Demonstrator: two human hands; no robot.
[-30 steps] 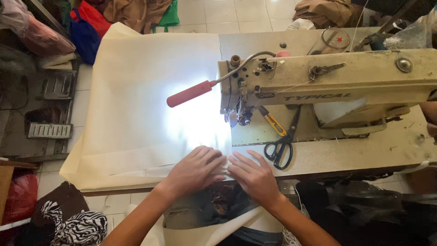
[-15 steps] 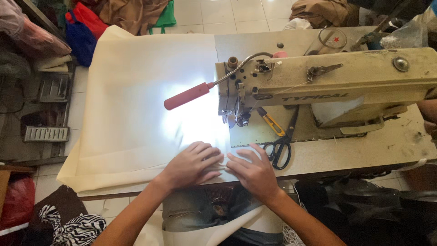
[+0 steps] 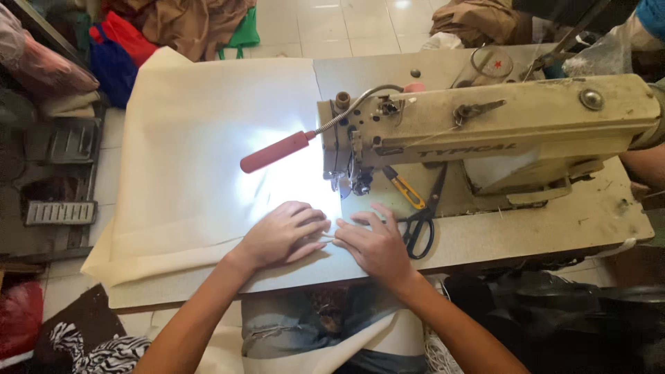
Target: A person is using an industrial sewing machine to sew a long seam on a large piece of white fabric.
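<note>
Your left hand (image 3: 285,232) and right hand (image 3: 374,244) press open fingers flat on the cloth (image 3: 208,152); scissors (image 3: 422,220) lie just right, sewing machine (image 3: 499,138) ahead.

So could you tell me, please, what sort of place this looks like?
Probably a small sewing workshop. Both hands, left hand and right hand, press cream fabric flat beside a beige industrial sewing machine, black-handled scissors lie close, and cloth piles sit on the floor.

Both hands, left hand (image 3: 282,234) and right hand (image 3: 374,244), press cream fabric (image 3: 201,138) flat beside the sewing machine (image 3: 485,131).
</note>
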